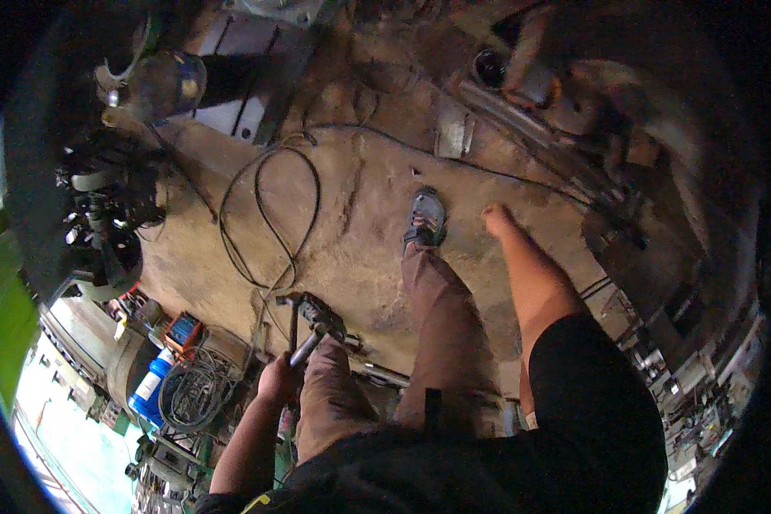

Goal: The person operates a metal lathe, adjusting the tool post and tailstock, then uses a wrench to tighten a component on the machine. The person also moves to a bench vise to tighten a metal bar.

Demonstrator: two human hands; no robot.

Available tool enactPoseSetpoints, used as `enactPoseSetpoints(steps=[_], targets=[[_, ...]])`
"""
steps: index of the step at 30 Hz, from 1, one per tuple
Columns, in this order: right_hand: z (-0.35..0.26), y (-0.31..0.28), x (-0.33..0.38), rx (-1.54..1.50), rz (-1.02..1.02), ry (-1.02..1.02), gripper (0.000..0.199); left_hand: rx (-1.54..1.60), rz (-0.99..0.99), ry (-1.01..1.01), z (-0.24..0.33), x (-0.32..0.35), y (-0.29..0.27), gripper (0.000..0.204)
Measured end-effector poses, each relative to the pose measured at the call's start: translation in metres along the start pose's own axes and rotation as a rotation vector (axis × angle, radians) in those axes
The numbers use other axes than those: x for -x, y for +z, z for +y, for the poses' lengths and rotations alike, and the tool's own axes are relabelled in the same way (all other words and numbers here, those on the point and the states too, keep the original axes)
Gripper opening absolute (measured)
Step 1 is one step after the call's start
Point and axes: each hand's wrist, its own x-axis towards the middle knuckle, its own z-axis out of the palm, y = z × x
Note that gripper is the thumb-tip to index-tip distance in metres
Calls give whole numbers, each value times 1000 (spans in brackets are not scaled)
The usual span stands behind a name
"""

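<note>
My left hand [276, 379] is closed around the handles of two tools. One is a hammer [294, 321] with a dark head and a thin dark shaft. The other is a silver metal bar-like tool [306, 348], whose exact kind I cannot make out. Both stick up from the fist, over my left shoe [321, 315]. My right arm reaches forward over the floor, with my right hand [493, 219] curled closed and no object showing in it. It is to the right of my right shoe [426, 214], touching nothing.
A black cable [319, 193] lies looped across the brown floor [360, 248] and runs right toward metal rails [522, 120]. Dark machinery [103, 214] stands at left. Below it are a blue cylinder [152, 385], an orange box [182, 332] and coiled wire [195, 390]. A slotted metal plate [236, 116] lies ahead.
</note>
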Motion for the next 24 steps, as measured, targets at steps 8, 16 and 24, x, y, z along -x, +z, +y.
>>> enactPoseSetpoints(steps=[8,16,24], targets=[[-37,16,-203,-674,245,67,29,-227,-280,-5,-86,-43,97,35],[-80,-19,-206,149,345,161,38,0,-253,-87,-29,-68,93,33],[-72,-6,-129,-63,209,290,63,-33,26,275,5,-62,49,31]])
